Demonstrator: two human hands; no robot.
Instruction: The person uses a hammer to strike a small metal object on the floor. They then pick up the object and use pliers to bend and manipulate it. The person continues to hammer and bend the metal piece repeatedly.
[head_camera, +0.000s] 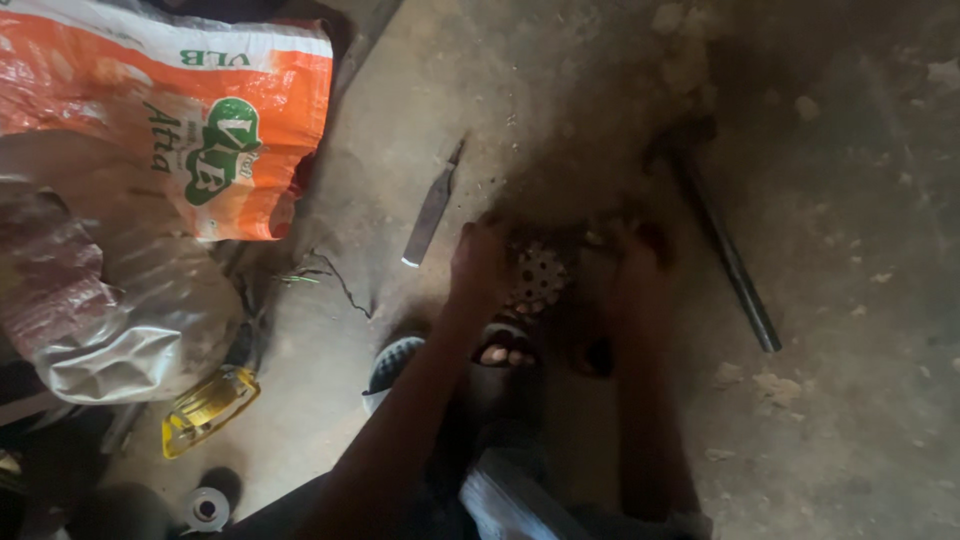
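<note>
Both hands were down on a round, perforated metal disc (540, 275) that lay on the dusty concrete floor (850, 400), just ahead of a sandalled foot (500, 350). The left hand (478, 262) was curled at the disc's left edge, fingers bent over it; whether it truly gripped the disc could not be told. The right hand (638, 262) sat at the disc's right side (dark and blurred), so its opening and hold could not be told either.

A flat metal file (432, 208) lay just left of the left hand, angled away. A long dark metal bar (725, 250) lay close by the right hand, slanting toward the right. Further left stood an orange-and-white woven sack (180, 120) with a crumpled clear plastic bag (110, 300) below it, a yellow plastic bottle (208, 408) on its side, and a small white roll (206, 508) near the bottom edge.
</note>
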